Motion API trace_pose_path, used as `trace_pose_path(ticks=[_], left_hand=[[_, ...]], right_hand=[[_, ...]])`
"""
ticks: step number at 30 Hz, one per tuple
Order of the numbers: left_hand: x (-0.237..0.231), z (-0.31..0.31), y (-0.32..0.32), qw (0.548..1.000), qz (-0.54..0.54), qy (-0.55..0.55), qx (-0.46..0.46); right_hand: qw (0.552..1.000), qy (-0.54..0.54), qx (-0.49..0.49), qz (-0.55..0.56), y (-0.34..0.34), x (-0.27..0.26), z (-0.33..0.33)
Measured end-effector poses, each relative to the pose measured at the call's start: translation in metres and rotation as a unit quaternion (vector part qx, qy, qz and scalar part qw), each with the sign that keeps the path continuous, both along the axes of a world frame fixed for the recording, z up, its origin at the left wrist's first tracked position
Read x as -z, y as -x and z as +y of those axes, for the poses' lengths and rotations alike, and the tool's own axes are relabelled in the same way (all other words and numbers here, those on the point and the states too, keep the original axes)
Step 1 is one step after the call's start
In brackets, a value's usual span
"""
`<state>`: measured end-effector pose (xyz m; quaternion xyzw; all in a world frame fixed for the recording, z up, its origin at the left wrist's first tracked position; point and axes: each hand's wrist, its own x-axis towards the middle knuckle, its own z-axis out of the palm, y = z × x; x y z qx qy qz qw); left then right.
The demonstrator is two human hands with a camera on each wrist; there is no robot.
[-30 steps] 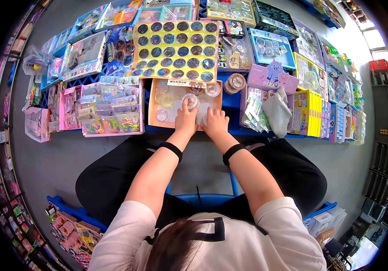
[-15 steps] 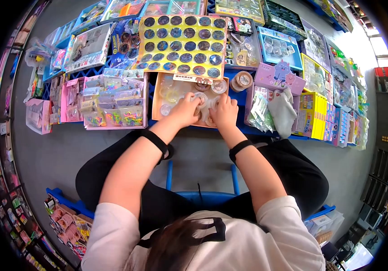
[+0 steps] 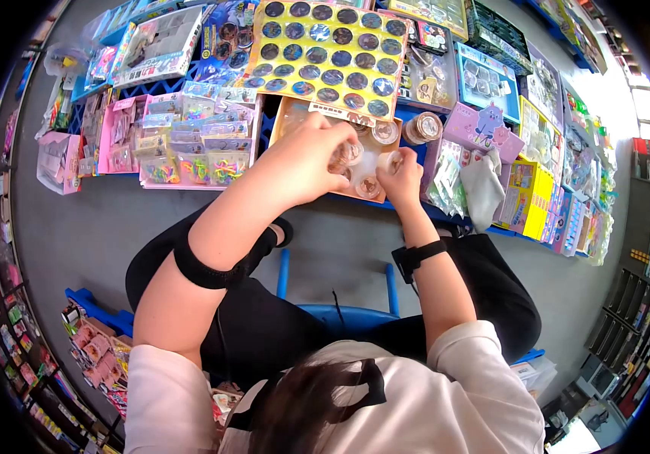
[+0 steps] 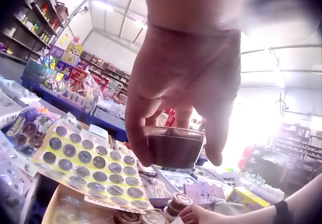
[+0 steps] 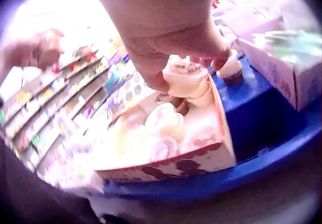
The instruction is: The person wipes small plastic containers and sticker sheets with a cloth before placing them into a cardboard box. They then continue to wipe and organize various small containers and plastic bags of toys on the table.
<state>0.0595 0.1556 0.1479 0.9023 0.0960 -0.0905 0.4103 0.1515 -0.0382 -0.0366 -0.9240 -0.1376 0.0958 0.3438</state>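
Note:
In the head view the left hand (image 3: 306,163) is raised over the left part of the open box (image 3: 285,113), near a small round tub (image 3: 350,153). The left wrist view shows the left hand (image 4: 186,88) gripping a dark round tub (image 4: 175,148) between thumb and fingers. At the box's right side the right hand (image 3: 404,181) pinches a pale round tub (image 3: 390,162); in the right wrist view that tub (image 5: 185,73) is held above the box's corner. More lidded tubs (image 5: 165,121) lie in the box.
A sheet of round discs (image 3: 317,54) leans behind the box. A stack of tubs (image 3: 423,127) stands at its right, beside a purple box (image 3: 470,125) and grey cloth (image 3: 484,189). Pink trays of packets (image 3: 204,136) are on the left.
The left hand has lifted and the left forearm has swung up and across. The right hand has moved right with a tub. The stall has shifted in view as the head turned.

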Motion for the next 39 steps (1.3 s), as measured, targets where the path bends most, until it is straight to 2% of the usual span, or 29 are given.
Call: trace_pose_path(ticks=[1, 3, 5, 9, 11, 12, 14, 16, 19, 21, 23, 25, 28, 32, 34, 37, 38, 39], left_hand=[[-0.003, 0.0, -0.001, 0.999, 0.005, -0.022, 0.041], [-0.014, 0.001, 0.0, 0.999, -0.003, -0.01, 0.046], [-0.027, 0.003, 0.001, 0.99, -0.054, -0.113, 0.063], [-0.057, 0.009, 0.012, 0.972, -0.07, -0.217, 0.06], [-0.069, 0.019, 0.013, 0.972, -0.057, -0.218, 0.063], [-0.073, 0.021, 0.012, 0.971, -0.046, -0.222, 0.07], [-0.074, 0.026, 0.01, 0.968, -0.059, -0.237, 0.05], [-0.071, 0.034, 0.008, 0.961, -0.075, -0.265, 0.03], [-0.075, 0.043, 0.011, 0.969, -0.069, -0.238, 0.01], [-0.074, 0.047, 0.014, 0.977, -0.038, -0.211, -0.002], [-0.057, 0.054, 0.019, 0.928, -0.213, -0.304, 0.042], [-0.058, 0.057, 0.022, 0.925, -0.214, -0.313, 0.036], [-0.064, 0.055, 0.024, 0.926, -0.201, -0.318, 0.032], [-0.067, 0.05, 0.024, 0.924, -0.197, -0.326, 0.032], [-0.068, 0.044, 0.02, 0.928, -0.174, -0.329, 0.028], [-0.064, 0.039, 0.018, 0.928, -0.143, -0.342, 0.032], [-0.063, 0.037, 0.017, 0.924, -0.138, -0.353, 0.041], [-0.063, 0.038, 0.018, 0.924, -0.137, -0.354, 0.044]], right_hand=[[0.996, 0.049, -0.058, -0.051, 0.003, -0.001, 0.0], [0.964, 0.167, -0.179, -0.102, 0.019, -0.001, 0.001], [0.945, 0.258, -0.189, -0.064, 0.026, 0.0, 0.007], [0.924, 0.322, -0.201, -0.054, 0.025, 0.009, 0.018], [0.901, 0.388, -0.188, -0.049, 0.026, 0.011, 0.029], [0.889, 0.42, -0.182, -0.001, 0.023, 0.017, 0.036], [0.879, 0.438, -0.185, 0.026, 0.018, 0.023, 0.04], [0.852, 0.489, -0.151, 0.108, 0.019, 0.008, 0.057], [0.847, 0.494, -0.149, 0.128, 0.019, 0.013, 0.06], [0.872, 0.466, -0.126, 0.085, 0.017, 0.032, 0.052], [0.895, 0.436, -0.088, 0.032, 0.009, 0.032, 0.052], [0.906, 0.414, -0.088, 0.012, 0.001, 0.035, 0.05], [0.937, 0.341, -0.072, -0.012, 0.0, 0.009, 0.054], [0.935, 0.339, -0.083, -0.066, 0.013, -0.003, 0.046], [0.911, 0.396, -0.1, -0.048, 0.019, -0.009, 0.05], [0.903, 0.403, -0.115, -0.091, 0.008, 0.011, 0.045], [0.963, 0.135, -0.155, -0.172, -0.007, 0.056, 0.029], [0.964, 0.135, -0.152, -0.171, -0.018, 0.094, 0.005]])
